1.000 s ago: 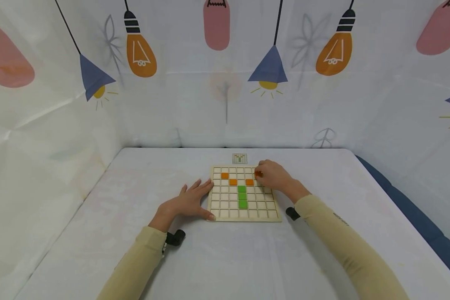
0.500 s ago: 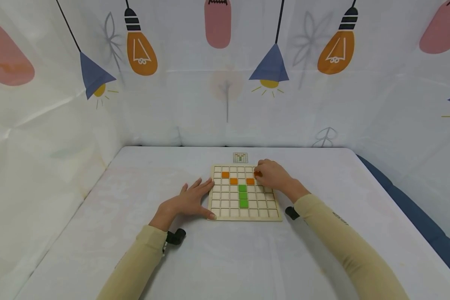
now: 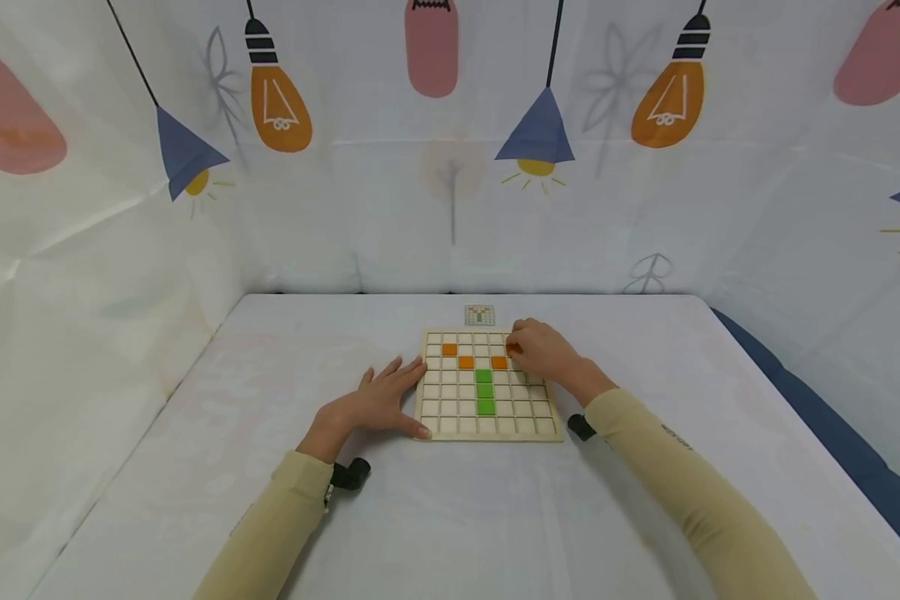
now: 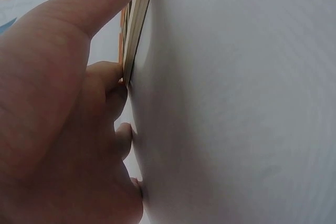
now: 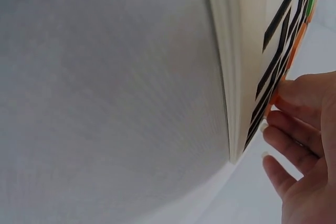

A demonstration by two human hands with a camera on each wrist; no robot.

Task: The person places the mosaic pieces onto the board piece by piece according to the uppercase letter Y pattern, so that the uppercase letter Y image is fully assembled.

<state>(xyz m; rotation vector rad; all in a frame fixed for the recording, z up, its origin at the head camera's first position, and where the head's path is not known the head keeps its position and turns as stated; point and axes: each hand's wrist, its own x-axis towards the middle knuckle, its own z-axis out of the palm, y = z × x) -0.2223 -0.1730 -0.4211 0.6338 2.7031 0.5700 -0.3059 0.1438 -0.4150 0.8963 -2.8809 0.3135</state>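
A flat wooden grid board [image 3: 450, 426] lies on the table in the head view. Several orange tiles [image 3: 449, 349] and green tiles [image 3: 485, 406] fill some of its squares. My left hand [image 3: 371, 407] touches the board's left side, fingers spread, thumb at the near corner; the left wrist view shows that thumb over the board's edge [image 4: 137, 30]. At the upper right squares, my right hand [image 3: 543, 350] pinches an orange tile [image 5: 273, 97] against the board surface. Its fingers partly cover that tile and the squares beneath.
A small card [image 3: 479, 315] printed with a grid pattern lies just beyond the board. White cloth covers the table [image 3: 450, 517]. Behind stands a printed curtain [image 3: 390, 208]. Blue fabric [image 3: 817, 400] shows past the table's right edge.
Both hands stay almost in place. The right hand remains at the same upper right squares with the orange tile; the view itself shifts very slightly.
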